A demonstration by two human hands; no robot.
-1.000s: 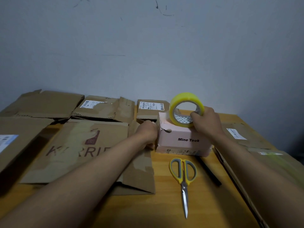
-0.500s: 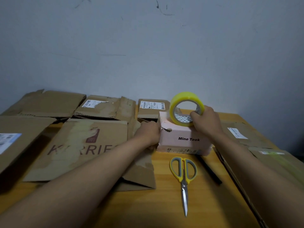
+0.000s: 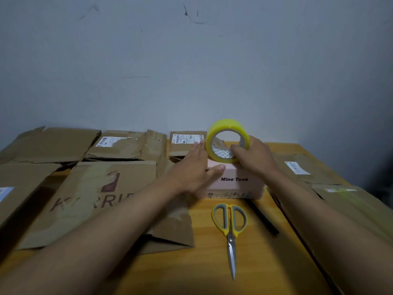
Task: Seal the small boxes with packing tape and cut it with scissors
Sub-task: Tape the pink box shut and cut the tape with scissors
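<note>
1. Currently, the pink box (image 3: pixel 236 182) marked "Mine Took" is set on the wooden table (image 3: pixel 208 269), just behind the scissors (image 3: pixel 230 228).
2. The yellow tape roll (image 3: pixel 227 140) is stood on edge on the box top and is grasped by the right hand (image 3: pixel 253 154), whose fingers are curled round its rim and into its core.
3. The left hand (image 3: pixel 196 169) is laid flat against the box's left end, fingers straight and released, thumb resting along the top edge; nothing is gripped by it.
4. Whether a strip has been started on the lid cannot be told, since clear tape is hardly seen here.
5. A crooked or wrinkled strip is judged the main risk, should the roll be pulled while the light box is only pressed from one side and allowed to slide.
6. The freed tape could also fold back on itself if tension is lost when the scissors are reached for, as both hands are occupied.
</note>
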